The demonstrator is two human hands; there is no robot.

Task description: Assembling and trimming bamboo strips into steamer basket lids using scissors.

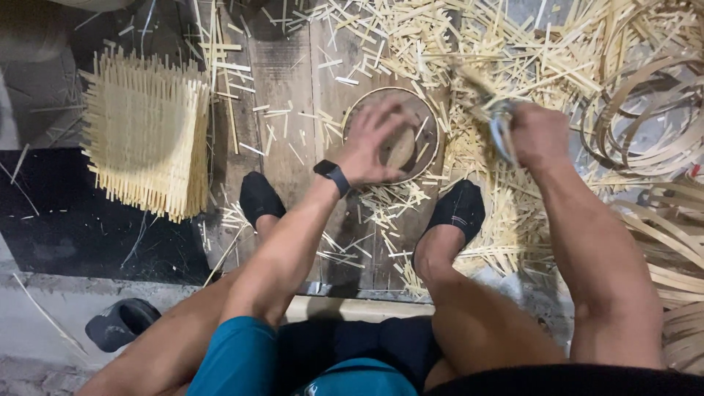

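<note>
At 9 o'clock, a stack of woven bamboo mats (147, 132) lies on the floor, untouched. Centre frame: left hand (374, 143), fingers spread, presses a small pale piece (400, 149) onto a round wooden block (425, 117) between the feet. At 2 o'clock: right hand (539, 132) closed around a metal blade tool (500, 128), motion-blurred. Bamboo offcuts (455, 51) litter the boards; coiled strips (645, 110) at 3 o'clock. Risk, as judged: blade near the left fingers; a slip of the pinned piece could cause a cut.
</note>
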